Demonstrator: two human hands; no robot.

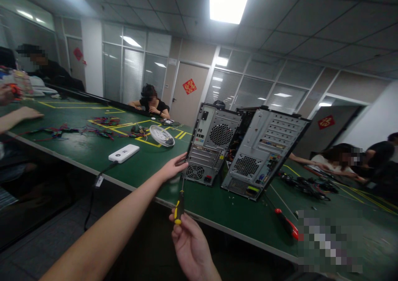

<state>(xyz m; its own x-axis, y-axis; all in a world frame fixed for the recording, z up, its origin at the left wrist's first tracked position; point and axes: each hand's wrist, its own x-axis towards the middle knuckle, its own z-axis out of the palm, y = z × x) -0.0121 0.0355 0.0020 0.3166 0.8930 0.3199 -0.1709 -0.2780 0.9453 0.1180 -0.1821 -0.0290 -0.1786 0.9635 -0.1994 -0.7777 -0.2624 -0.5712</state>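
Two computer tower cases stand side by side on the green table, their rear panels facing me. My left hand (174, 167) rests against the left side of the nearer-left computer case (207, 152), its fingers stretched out and partly hidden at the edge. My right hand (191, 239) grips a yellow-and-black screwdriver (179, 208) by the end of its handle. The shaft points up at the lower left corner of that case's back; whether the tip touches it I cannot tell. The second computer case (245, 164) leans slightly to the right.
A red-and-black screwdriver (286, 225) lies right of the cases, near black cables (306, 185). On the left are a white power bank (123, 153) with a cord, a white oval basket (161, 135) and tangled wires (65, 131). Several people sit around the green table (146, 173).
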